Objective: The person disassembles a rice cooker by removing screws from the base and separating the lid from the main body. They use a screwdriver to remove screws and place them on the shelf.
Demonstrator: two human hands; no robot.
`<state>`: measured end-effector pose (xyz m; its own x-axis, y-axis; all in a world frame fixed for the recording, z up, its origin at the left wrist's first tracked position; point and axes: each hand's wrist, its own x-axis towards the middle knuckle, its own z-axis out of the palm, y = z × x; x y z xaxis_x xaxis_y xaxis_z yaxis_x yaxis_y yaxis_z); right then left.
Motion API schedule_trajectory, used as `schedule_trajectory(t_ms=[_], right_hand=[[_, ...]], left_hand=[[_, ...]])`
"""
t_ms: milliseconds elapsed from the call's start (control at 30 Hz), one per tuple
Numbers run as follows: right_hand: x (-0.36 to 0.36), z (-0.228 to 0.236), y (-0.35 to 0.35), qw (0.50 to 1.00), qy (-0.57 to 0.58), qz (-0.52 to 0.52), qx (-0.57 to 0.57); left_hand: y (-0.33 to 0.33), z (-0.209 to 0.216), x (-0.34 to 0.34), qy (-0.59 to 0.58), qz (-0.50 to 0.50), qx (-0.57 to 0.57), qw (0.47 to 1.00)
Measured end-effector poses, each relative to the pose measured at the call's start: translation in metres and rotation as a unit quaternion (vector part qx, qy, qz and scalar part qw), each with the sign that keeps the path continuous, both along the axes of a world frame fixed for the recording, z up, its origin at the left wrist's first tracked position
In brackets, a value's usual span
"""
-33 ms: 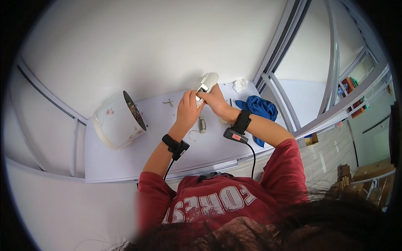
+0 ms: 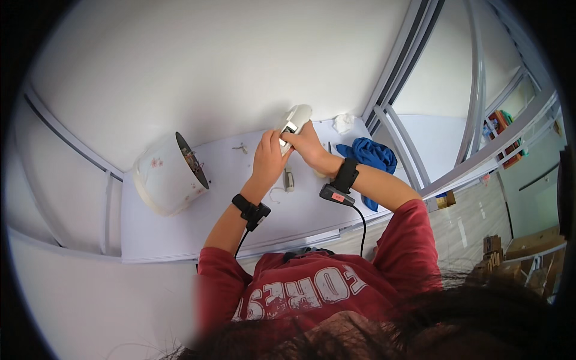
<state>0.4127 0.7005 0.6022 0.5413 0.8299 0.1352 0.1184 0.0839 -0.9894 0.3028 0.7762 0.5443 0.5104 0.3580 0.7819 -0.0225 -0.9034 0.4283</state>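
Both of my hands hold up a white, elongated plastic housing (image 2: 301, 114) over the far edge of the table. My left hand (image 2: 270, 151) grips its near left side with bent fingers. From the right, my right hand (image 2: 306, 144) wraps it, its thumb at a dark opening in the housing. What lies inside that opening is too small to make out. Below my hands a small grey and white part (image 2: 289, 180) rests on the table, with a thin pale wire (image 2: 277, 194) beside it.
At left a white flower-printed appliance body (image 2: 165, 180) lies on its side, wiring visible at its dark-rimmed end. A small metal piece (image 2: 241, 148), a blue cloth (image 2: 373, 155) and crumpled white tissue (image 2: 344, 123) lie on the white table (image 2: 174, 237). Grey metal frames (image 2: 414, 147) stand at right.
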Motion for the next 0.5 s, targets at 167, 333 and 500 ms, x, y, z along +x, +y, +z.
schedule_trajectory(t_ms=[167, 333, 500], right_hand=[[0.003, -0.013, 0.008, 0.997, -0.049, -0.050, 0.013], [-0.008, -0.013, 0.013, 0.993, -0.071, -0.088, 0.028], [0.002, -0.014, 0.019, 0.997, -0.062, -0.047, 0.011]], left_hand=[[-0.001, 0.001, 0.002, 0.016, 0.004, -0.010, 1.000], [0.000, 0.003, -0.001, 0.025, -0.006, -0.067, 0.997], [0.001, 0.005, 0.002, 0.014, -0.001, -0.096, 0.995]])
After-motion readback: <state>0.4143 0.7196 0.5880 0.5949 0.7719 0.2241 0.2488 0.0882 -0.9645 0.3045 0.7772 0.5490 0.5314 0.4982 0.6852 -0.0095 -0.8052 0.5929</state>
